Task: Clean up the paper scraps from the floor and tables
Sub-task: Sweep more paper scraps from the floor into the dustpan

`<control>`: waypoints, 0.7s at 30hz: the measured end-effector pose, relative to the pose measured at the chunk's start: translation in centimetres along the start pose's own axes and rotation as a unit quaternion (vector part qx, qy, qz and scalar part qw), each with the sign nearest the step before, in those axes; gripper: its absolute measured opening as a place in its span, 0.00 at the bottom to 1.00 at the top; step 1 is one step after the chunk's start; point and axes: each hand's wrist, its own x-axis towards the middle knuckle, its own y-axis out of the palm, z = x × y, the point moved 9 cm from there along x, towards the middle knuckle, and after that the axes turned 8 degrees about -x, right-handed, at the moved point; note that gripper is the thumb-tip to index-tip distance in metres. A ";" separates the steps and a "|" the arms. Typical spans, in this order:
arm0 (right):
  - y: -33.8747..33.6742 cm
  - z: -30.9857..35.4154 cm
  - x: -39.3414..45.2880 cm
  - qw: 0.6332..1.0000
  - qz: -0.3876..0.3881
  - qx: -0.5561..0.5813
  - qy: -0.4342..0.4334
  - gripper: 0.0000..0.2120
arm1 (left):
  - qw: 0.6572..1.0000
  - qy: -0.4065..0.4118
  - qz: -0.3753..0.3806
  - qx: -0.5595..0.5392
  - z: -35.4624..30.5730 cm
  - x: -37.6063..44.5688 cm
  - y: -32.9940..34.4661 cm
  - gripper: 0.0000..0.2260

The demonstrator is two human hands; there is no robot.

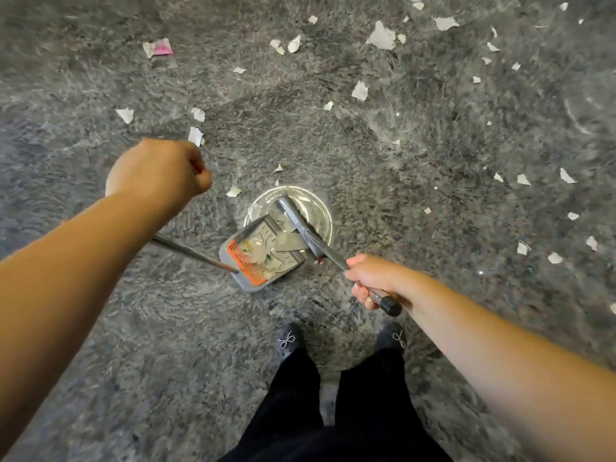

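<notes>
The big grey rug point(100, 328) fills the floor, and white paper scraps point(381, 36) lie all over it, most of them up at the top and on the right side, well apart from the feet. 1 scrap with pink on it point(158, 47) sits far off at the top left. I think the job is at the sweeping step, and it looks less than half done, because so many scraps are left on the rug.

The dustpan point(260, 255) rests on the rug in front of the 2 shoes point(288, 338). It has an orange comb edge and some scraps inside it. The broom point(300, 225) head lies at the mouth of the dustpan, over a round shiny plate point(320, 201) on the rug.

The next move, I think, needs the last bits pushed in, then both tools carried over to the scraps on the right.

The left hand point(160, 171) is curled in a fist, up high, and it seems to hold the top of the dustpan's long handle point(193, 253), but the grip itself is hidden. The right hand point(370, 278) is wrapped tight around the broom handle near its black end, with the arm reaching forward and down
</notes>
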 end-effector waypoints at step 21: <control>3.3 -1.6 -7.1 0.998 0.015 0.065 -0.016 0.20 | 1.000 0.014 -0.015 -0.013 1.1 -3.5 0.8 0.05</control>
